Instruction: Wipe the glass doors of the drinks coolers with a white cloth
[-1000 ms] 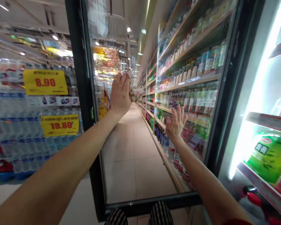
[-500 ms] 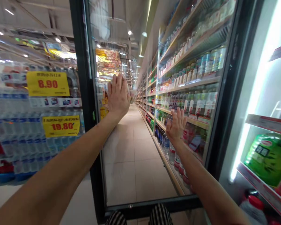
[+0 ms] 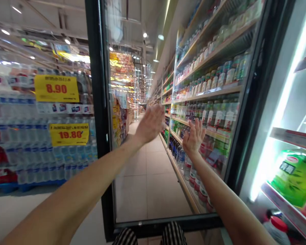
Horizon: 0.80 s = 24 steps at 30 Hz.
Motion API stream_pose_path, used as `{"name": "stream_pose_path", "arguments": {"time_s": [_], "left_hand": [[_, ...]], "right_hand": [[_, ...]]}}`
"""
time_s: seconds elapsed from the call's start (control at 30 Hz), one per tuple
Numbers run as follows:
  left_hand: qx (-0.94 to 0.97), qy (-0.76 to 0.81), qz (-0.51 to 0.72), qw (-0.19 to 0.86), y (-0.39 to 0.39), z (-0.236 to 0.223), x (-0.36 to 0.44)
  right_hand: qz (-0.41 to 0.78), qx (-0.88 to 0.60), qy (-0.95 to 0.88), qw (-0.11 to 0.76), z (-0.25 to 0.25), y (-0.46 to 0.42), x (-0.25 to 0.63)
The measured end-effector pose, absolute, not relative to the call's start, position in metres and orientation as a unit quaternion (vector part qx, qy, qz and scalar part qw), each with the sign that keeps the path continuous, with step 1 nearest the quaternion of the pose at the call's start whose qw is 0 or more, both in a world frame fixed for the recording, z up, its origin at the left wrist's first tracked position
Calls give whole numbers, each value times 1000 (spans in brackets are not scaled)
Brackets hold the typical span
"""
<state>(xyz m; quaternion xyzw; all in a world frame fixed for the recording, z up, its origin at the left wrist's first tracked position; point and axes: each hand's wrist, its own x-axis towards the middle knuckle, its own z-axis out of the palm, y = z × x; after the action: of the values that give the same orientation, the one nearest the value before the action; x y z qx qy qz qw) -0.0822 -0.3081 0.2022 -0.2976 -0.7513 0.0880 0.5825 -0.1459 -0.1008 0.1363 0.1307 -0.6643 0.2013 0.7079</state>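
Both arms reach forward to a glass door (image 3: pixel 132 197) with a black frame. My left hand (image 3: pixel 151 124) is at the middle of the pane, palm toward the glass and fingers stretched out, tilted to the right. Motion smears its outline, and whatever may lie under the palm is hidden. Lower and further right, my right hand (image 3: pixel 193 137) rests flat at the pane with its fingers up and a little apart. Nothing shows in its grasp. Through or in the glass appear rows of bottles (image 3: pixel 220 112) on shelves.
On the right, a lit cooler interior holds a green package (image 3: pixel 293 178) and a red-capped bottle (image 3: pixel 277 226). Stacked water bottles (image 3: pixel 25 134) with yellow price signs (image 3: pixel 56 89) stand on the left. The door's bottom rail (image 3: pixel 165 223) runs just beyond my striped clothing.
My left hand has swept right and downward across the glass, turning from upright to tilted. My right hand stays at nearly the same spot on the pane. The view has shifted slightly.
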Motion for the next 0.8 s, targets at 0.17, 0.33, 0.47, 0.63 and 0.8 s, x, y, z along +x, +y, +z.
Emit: {"name": "stream_pose_path", "arguments": {"time_s": [0.17,0.33,0.47,0.63,0.8], "left_hand": [[-447,-691,262,505,-301,173,-86],[-217,-722,96,650,-327,231,-85],[-339,-727,195,564,-311,196,-83],[-398,-699,239,543,-313,189,-87],[-199,-711,86,669,-324,227,-84]], "right_hand": [[188,134,-660,715,137,-99,-146],[188,131,-653,722,135,-99,-149],[189,135,-655,719,136,-99,-148],[189,142,-655,718,136,-98,-149],[192,133,-652,721,135,-99,-149]]}}
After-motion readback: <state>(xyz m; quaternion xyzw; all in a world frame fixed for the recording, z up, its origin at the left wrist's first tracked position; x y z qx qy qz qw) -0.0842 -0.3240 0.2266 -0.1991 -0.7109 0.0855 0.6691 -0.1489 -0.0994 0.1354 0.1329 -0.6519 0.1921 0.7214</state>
